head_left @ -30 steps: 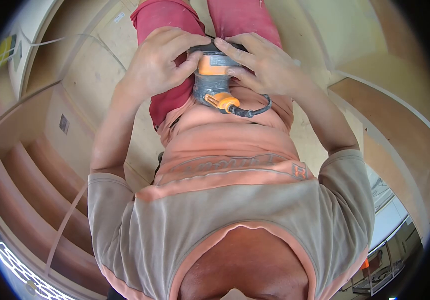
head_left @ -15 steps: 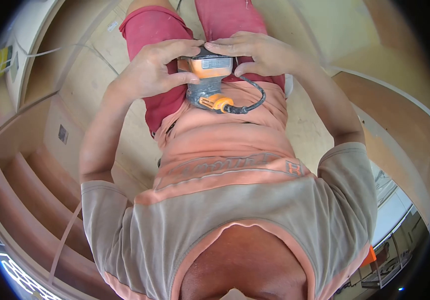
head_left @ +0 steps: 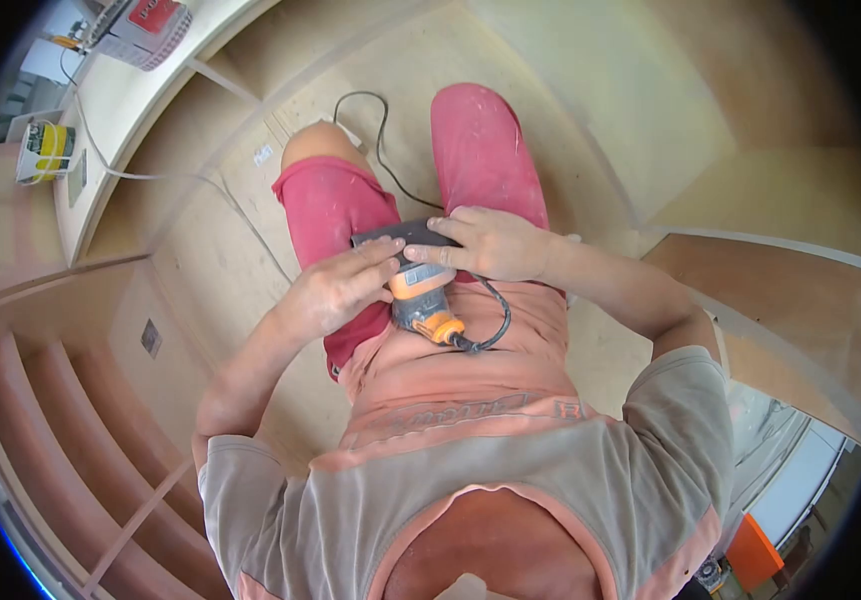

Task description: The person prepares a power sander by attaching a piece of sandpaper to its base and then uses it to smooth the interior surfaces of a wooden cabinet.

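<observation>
An orange and dark grey electric sander rests upside down against my lap, its flat black pad turned away from my belly. My left hand grips the pad's left side, with fingertips over its edge and against the orange housing. From the other side my right hand holds the pad, its fingers laid across the top edge. Both sets of fingertips nearly meet at the pad's middle. The sander's black cord loops out to the right beneath my right hand.
I sit on a pale wooden floor among curved wooden panels. Shelves stand at left. A bucket with a red label and a yellow-banded tub are at upper left. Cables cross the floor. An orange object lies at lower right.
My view has tilted, so the sander and hands appear lower and more of my legs shows. The black pad is more visible, and my left thumb has shifted from the sander's housing.
</observation>
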The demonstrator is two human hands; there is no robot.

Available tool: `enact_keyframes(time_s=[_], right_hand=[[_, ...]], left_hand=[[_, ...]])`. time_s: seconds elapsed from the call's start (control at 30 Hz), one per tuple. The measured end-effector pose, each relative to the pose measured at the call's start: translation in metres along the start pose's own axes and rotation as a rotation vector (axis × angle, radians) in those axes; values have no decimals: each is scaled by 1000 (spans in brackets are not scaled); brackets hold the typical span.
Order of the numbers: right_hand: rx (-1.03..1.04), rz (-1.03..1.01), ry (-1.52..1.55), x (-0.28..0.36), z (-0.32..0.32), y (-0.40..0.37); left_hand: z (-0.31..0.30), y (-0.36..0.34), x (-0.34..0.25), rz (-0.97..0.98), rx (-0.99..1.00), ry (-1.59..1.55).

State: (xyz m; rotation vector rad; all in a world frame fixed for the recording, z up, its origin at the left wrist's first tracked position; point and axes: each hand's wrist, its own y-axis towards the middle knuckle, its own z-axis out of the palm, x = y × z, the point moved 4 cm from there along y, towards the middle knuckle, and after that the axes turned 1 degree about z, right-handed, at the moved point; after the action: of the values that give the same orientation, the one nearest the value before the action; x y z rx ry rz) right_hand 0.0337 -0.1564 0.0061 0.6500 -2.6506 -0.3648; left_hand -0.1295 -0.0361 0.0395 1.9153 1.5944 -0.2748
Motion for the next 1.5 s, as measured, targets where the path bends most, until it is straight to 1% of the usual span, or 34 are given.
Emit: enact_keyframes(time_s=[0.07,0.17,0.33,0.4,0.5,0.63,0.67,0.7,0.73,0.77,0.8,0.83,0.87,0.9,0.93,0.97,1.0,1.03,1.07,1.1,1.17,1.2,1.23,1.27,1.3,1.33,1.37,1.4,1.43,1.47,1.5], right_hand=[[22,-23,-19,1,5,1],[-18,-48,-34,0,9,0],[-28,-91,-93,0,9,3],[21,-97,-128,2,10,3],[-53,-106,-148,1,13,3],[-48,-81,-149,0,19,7],[-105,-98,-145,0,15,6],[-109,-67,-151,-1,16,4],[-123,-103,-173,1,17,2],[-137,-139,-194,4,19,-1],[-166,-153,-174,8,14,-1],[-167,-124,-171,11,12,1],[-256,-98,-167,17,8,4],[-345,-75,-170,19,8,5],[-465,-80,-76,18,7,4],[-468,-64,-80,18,13,1],[-547,141,155,12,20,-4],[-633,348,388,9,21,-11],[-673,651,933,9,29,-20],[-698,666,915,10,28,-26],[-568,883,1112,16,53,-32],[-517,752,1246,13,53,-28],[-532,758,1239,13,42,-25],[-578,676,1195,15,25,-20],[-620,595,1159,20,7,-15],[-625,598,1159,24,-7,-11],[-719,477,1373,25,-26,-7],[-810,343,1575,24,-44,-5],[-820,343,1566,23,-56,-3],[-921,256,1716,20,-68,-2],[-1019,160,1855,14,-82,-1]], left_hand=[[-1,-3,-2,16,5,31],[-2,-4,-2,67,0,48],[-1,-7,2,127,12,78],[2,-9,3,145,18,113],[2,-10,5,138,19,108],[2,-17,12,179,118,147],[11,-22,24,46,120,26],[16,-25,36,-87,122,-94],[8,-14,31,-74,240,-94],[-1,1,26,-57,261,-112],[-10,21,22,-176,288,-266],[-10,35,23,-304,316,-420],[2,43,31,-443,429,-513],[20,45,39,-648,452,-668],[30,48,36,-583,562,-514],[36,53,32,-511,663,-357],[35,54,27,-494,677,-358],[27,50,25,-605,589,-375],[17,47,20,-704,500,-387],[6,46,7,-633,434,-235],[-8,50,-17,-599,247,-310],[-15,55,-32,-591,265,-309],[-26,66,-48,-484,179,-307],[-36,80,-62,-377,91,-307],[-47,92,-73,-320,19,-279],[-57,99,-80,-297,-41,-263],[-67,108,-85,-134,-88,-202],[-77,122,-93,-30,-98,-108],[-85,136,-102,69,-98,-15],[-86,147,-105,81,-92,-15],[-92,158,-110,173,-292,66]])
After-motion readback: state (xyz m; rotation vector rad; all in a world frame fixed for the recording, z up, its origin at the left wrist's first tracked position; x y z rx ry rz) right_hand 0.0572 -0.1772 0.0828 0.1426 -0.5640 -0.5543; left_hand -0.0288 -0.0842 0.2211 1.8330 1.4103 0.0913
